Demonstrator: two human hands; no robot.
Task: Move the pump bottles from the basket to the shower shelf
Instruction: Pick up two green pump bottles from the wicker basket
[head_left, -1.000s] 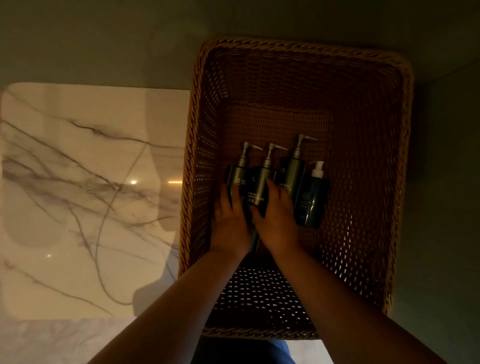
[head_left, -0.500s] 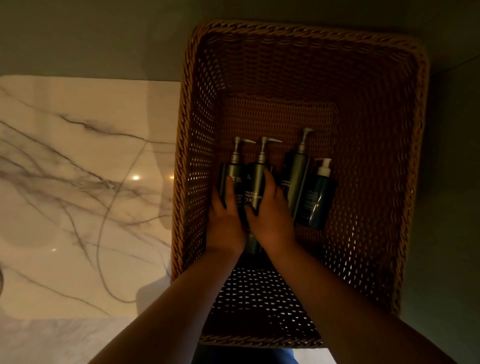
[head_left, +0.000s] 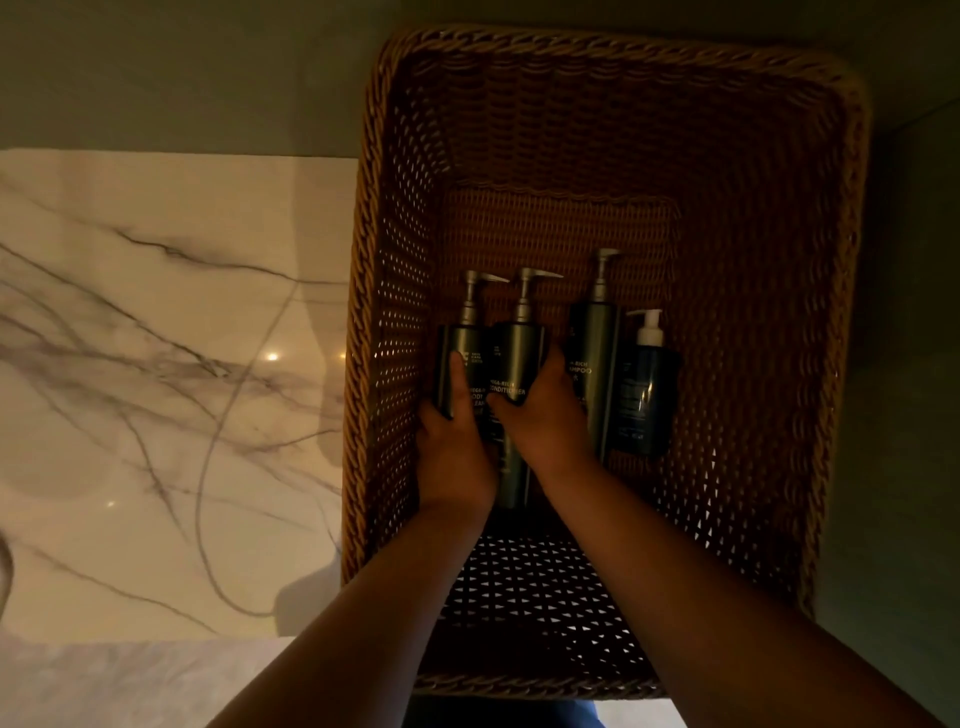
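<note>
Left hand (head_left: 454, 457), right hand (head_left: 546, 423), gripping bottles (head_left: 519, 351), basket (head_left: 623, 49)

Left hand (head_left: 456, 457) hides half the body-wash bottle (head_left: 467, 353); right hand (head_left: 548, 423) hides the side of the conditioner bottle (head_left: 517, 358).

- My left forearm (head_left: 374, 613) is bare from the wrist down to the bottom edge, where it passes over the near rim of the basket (head_left: 519, 687).
- My right forearm (head_left: 701, 597), over the same rim, is bare too.
- Inside the basket, my left hand (head_left: 457, 457) and right hand (head_left: 545, 421) are uncovered.
- Just below that rim, between my arms, a strip of blue cloth (head_left: 519, 719) shows; I cannot tell which garment.
</note>
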